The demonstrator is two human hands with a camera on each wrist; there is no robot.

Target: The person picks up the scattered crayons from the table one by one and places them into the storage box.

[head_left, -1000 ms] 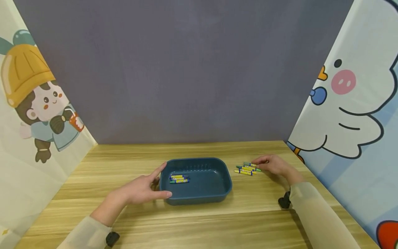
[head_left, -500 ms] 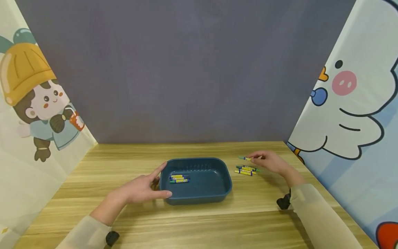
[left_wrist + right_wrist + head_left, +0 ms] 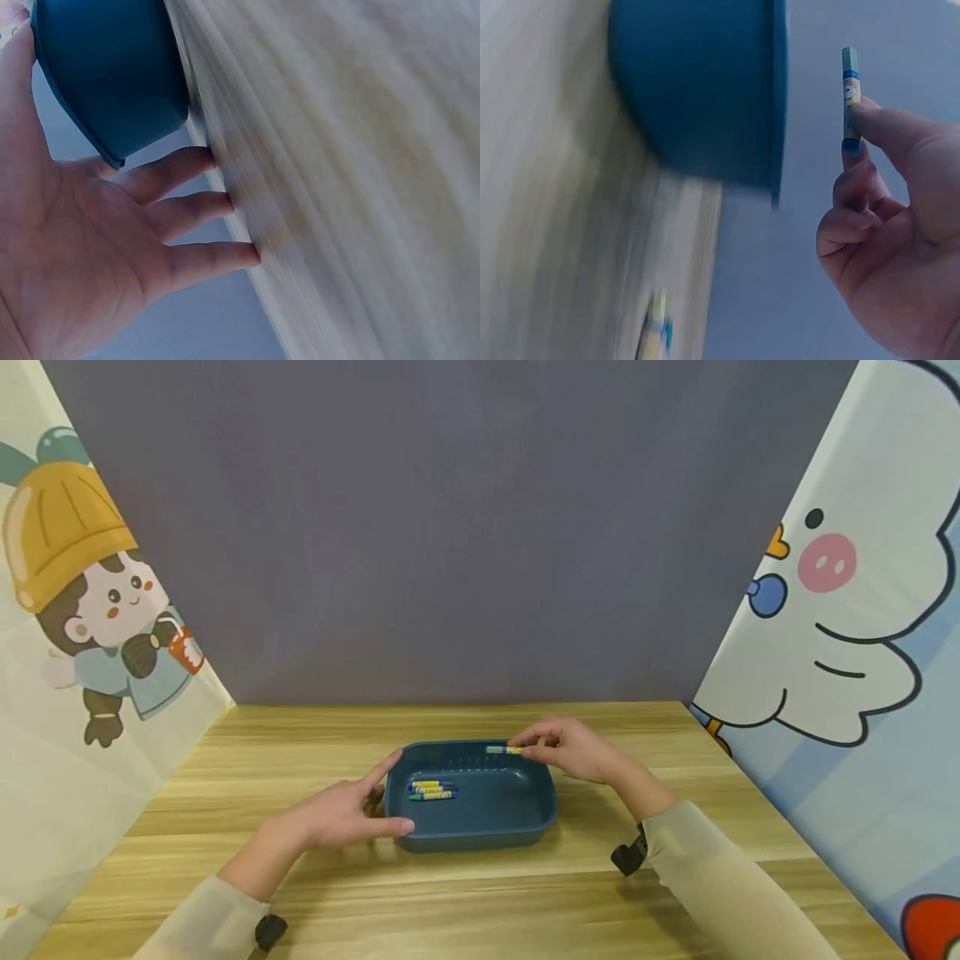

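A dark blue basin (image 3: 480,839) stands on the table, with several yellow-and-blue-wrapped crayons (image 3: 432,790) lying inside at its left end. My left hand (image 3: 341,818) rests at that end, thumb and index finger spread along the rim. Its other fingers reach straight to the tabletop in the left wrist view. Over the basin's far right rim, my right hand (image 3: 573,752) pinches a pale green crayon (image 3: 851,97) between thumb and fingertips. Loose crayons (image 3: 654,330) on the table show blurred in the right wrist view; in the head view my right hand mostly hides them.
The wood-grain table (image 3: 480,906) runs back to a grey panel (image 3: 465,543). Cartoon-printed side walls, a left wall (image 3: 45,810) and a right wall (image 3: 855,793), border it. A dark wrist device (image 3: 628,857) sits at my right cuff.
My right hand has lifted the pale green crayon off the table beside the other loose ones and carried it left over the basin's rim. My left hand has stayed in place.
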